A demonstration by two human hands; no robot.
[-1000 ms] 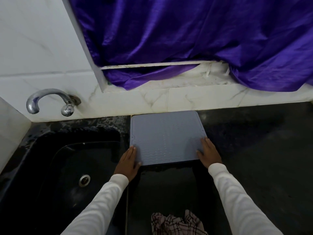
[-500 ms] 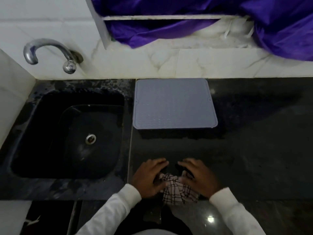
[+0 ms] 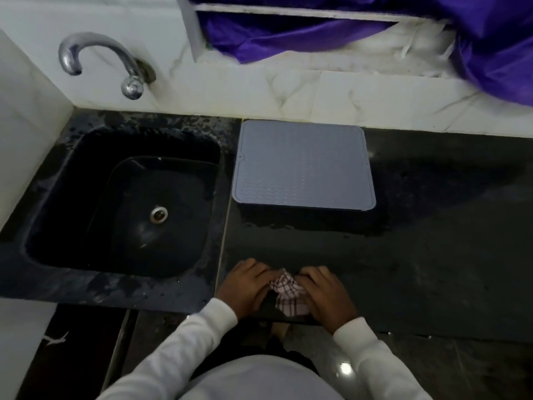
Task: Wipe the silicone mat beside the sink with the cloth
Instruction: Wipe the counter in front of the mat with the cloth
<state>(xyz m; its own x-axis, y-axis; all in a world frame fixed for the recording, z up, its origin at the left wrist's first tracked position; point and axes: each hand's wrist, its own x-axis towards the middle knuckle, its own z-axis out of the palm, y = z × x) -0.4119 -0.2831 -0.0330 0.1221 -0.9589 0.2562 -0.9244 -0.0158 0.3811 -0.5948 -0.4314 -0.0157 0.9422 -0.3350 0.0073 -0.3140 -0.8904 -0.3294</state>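
Observation:
A grey silicone mat (image 3: pixel 302 166) lies flat on the black counter, right of the sink and against the back wall. A checked pink-and-dark cloth (image 3: pixel 288 295) sits bunched at the counter's front edge, well in front of the mat. My left hand (image 3: pixel 248 287) grips the cloth's left side with curled fingers. My right hand (image 3: pixel 326 293) grips its right side. Much of the cloth is hidden under both hands.
The black sink (image 3: pixel 124 203) with a metal drain fills the left of the counter. A chrome tap (image 3: pixel 95 56) juts from the white tiled wall above it. Purple fabric (image 3: pixel 490 44) hangs over the ledge behind. The counter (image 3: pixel 432 241) is wet around the mat.
Both hands left the mat's front corners and came back to the counter's front edge. They closed on the cloth and bunched it tighter. The view tilted downward.

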